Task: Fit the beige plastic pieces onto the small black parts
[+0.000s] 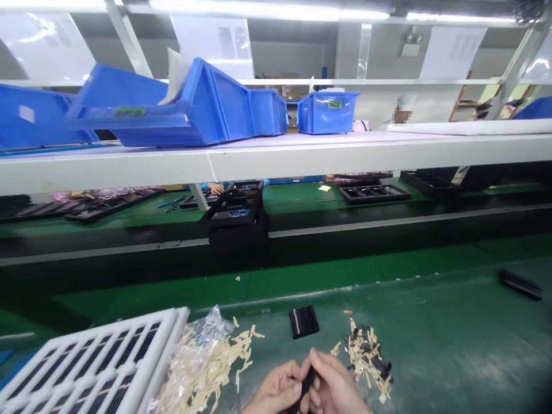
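Observation:
Near the bottom edge, my left hand [276, 390] and my right hand [335, 384] meet around a slim black part [307, 382]. The fingers of both are closed on it, and its lower end is partly hidden. Just beyond them lies a black ribbed block [305, 322] with a row of small light marks along one side. To the left is a heap of small cream-coloured pieces [207, 374], with a clear plastic bag [209, 330] over part of it. A smaller pile of mixed cream and black bits [366, 356] lies right of my right hand.
White foam trays [166, 351] with dark strips in their slots lie at left. Another black part [520, 284] rests far right on the green bench [452, 333]. Beyond are black trays [235, 213], another person's hand [215, 188], and an overhead shelf [276, 161] bearing blue bins [330, 112].

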Tool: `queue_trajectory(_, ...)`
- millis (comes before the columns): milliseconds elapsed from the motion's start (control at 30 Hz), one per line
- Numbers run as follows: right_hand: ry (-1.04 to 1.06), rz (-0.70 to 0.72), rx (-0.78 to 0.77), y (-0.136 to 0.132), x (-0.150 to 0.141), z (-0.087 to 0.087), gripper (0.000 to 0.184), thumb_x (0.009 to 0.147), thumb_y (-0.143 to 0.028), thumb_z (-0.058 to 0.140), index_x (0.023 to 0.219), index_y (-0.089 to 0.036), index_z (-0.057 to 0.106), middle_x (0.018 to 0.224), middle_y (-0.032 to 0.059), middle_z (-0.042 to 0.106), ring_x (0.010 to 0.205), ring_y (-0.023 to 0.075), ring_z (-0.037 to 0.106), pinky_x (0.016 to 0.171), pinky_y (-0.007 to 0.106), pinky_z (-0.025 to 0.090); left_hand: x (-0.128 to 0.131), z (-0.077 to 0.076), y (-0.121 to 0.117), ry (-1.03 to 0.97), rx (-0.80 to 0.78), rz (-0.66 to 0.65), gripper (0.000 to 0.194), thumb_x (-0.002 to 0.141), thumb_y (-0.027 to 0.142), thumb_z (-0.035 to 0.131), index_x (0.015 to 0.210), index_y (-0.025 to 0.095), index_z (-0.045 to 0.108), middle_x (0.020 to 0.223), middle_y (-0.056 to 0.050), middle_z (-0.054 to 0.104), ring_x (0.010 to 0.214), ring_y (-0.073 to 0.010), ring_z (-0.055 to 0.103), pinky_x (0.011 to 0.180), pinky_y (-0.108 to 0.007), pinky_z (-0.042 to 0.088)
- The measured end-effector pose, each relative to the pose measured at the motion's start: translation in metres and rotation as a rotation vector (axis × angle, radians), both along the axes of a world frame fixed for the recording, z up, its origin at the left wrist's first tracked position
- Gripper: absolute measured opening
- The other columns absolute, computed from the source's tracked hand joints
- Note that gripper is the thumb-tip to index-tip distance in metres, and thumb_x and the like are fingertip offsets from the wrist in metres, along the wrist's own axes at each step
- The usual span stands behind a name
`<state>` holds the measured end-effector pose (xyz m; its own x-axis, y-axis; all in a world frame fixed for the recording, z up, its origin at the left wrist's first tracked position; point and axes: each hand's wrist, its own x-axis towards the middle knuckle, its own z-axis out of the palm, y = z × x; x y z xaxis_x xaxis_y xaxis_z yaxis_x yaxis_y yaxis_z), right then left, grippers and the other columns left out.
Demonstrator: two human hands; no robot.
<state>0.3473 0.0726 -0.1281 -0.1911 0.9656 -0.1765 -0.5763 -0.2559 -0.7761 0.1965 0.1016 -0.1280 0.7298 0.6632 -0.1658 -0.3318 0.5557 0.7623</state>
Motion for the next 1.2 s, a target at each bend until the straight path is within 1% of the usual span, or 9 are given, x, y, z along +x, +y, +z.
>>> queue_trajectory(133,-0.486,-0.144,0.218,-0.008,0.005,0.012,0.046,0.093,-0.062,0.064,0.109,-0.020,0.072,0.078,0.0024,0.063,0.056,0.0129,0.059,0.053,0.024,0.045,0.003,0.013,-0.005,0.213,0.014,0.122,0.050,0.077,0.056,0.083,0.093,0.016,0.056,0.076,-0.005,0.069,0.049,-0.0073,0.058,0.045,-0.016,0.038)
queue_trajectory(267,-0.744,-0.085,0.283,-0.009,0.016,0.024,0.036,0.092,-0.050,0.069,0.117,-0.025,0.073,0.095,0.0036,0.066,0.068,0.0174,0.065,0.065,0.029,0.050,0.004,0.019,-0.006,0.367,0.122,0.167,0.060,0.074,0.067,0.080,0.093,0.017,0.053,0.069,-0.003,0.066,0.053,-0.0112,0.063,0.050,-0.020,0.047)
queue_trajectory(433,-0.899,-0.026,0.371,-0.003,0.031,0.032,0.041,0.100,-0.053,0.056,0.088,-0.019,0.075,0.076,0.0048,0.066,0.072,0.0182,0.063,0.063,0.027,0.046,0.002,0.026,-0.005,0.457,0.200,0.124,0.062,0.076,0.071,0.075,0.094,0.016,0.053,0.080,-0.008,0.074,0.054,-0.0124,0.065,0.050,-0.021,0.048)
queue_trajectory(633,-0.631,0.180,0.045,0.004,0.043,0.027,0.058,0.087,-0.073,0.061,0.084,-0.016,0.063,0.057,-0.0021,0.062,0.033,0.0061,0.039,0.035,0.020,0.022,0.002,0.030,-0.005,0.489,0.187,0.098,0.066,0.081,0.078,0.063,0.098,0.015,0.054,0.080,-0.010,0.074,0.052,-0.0131,0.065,0.048,-0.022,0.047)
queue_trajectory(733,-0.436,-0.183,0.029,0.009,0.048,0.033,0.055,0.085,-0.072,0.067,0.087,-0.016,0.061,0.064,-0.0014,0.064,0.038,0.0066,0.046,0.036,0.019,0.030,0.004,0.026,-0.004,0.505,0.162,0.137,0.072,0.082,0.082,0.057,0.106,0.015,0.056,0.083,-0.011,0.075,0.054,-0.0139,0.066,0.051,-0.024,0.050)
queue_trajectory(800,-0.234,-0.399,0.056,0.010,0.046,0.037,0.054,0.087,-0.067,0.069,0.109,-0.018,0.062,0.092,0.0058,0.073,0.056,0.0106,0.062,0.047,0.021,0.044,0.006,0.022,-0.005,0.518,0.171,0.119,0.072,0.081,0.082,0.058,0.105,0.014,0.057,0.084,-0.012,0.075,0.056,-0.0136,0.066,0.054,-0.024,0.051)
queue_trajectory(867,-0.182,-0.370,0.066,0.008,0.039,0.034,0.059,0.090,-0.065,0.067,0.128,-0.021,0.056,0.110,0.0103,0.072,0.066,0.0147,0.068,0.053,0.025,0.050,0.007,0.019,-0.006,0.534,0.198,0.071,0.069,0.081,0.080,0.061,0.100,0.014,0.058,0.086,-0.012,0.075,0.058,-0.0132,0.066,0.056,-0.024,0.051)
queue_trajectory(1033,-0.706,-0.073,0.191,-0.003,0.016,0.015,0.040,0.103,-0.056,0.051,0.094,-0.019,0.064,0.059,-0.0021,0.059,0.047,0.0134,0.055,0.051,0.026,0.042,0.006,0.018,-0.008,0.595,0.324,-0.008,0.059,0.087,0.072,0.061,0.091,0.013,0.063,0.084,-0.008,0.072,0.064,-0.0132,0.066,0.061,-0.025,0.052)
queue_trajectory(1200,-1.403,-0.140,0.353,-0.007,0.037,0.030,0.022,0.105,-0.027,0.049,0.092,-0.021,0.066,0.085,0.0042,0.067,0.079,0.0202,0.066,0.074,0.032,0.045,0.005,0.022,-0.010,0.626,0.329,-0.032,0.059,0.087,0.069,0.063,0.106,0.013,0.066,0.091,-0.010,0.074,0.069,-0.0145,0.066,0.066,-0.028,0.053)
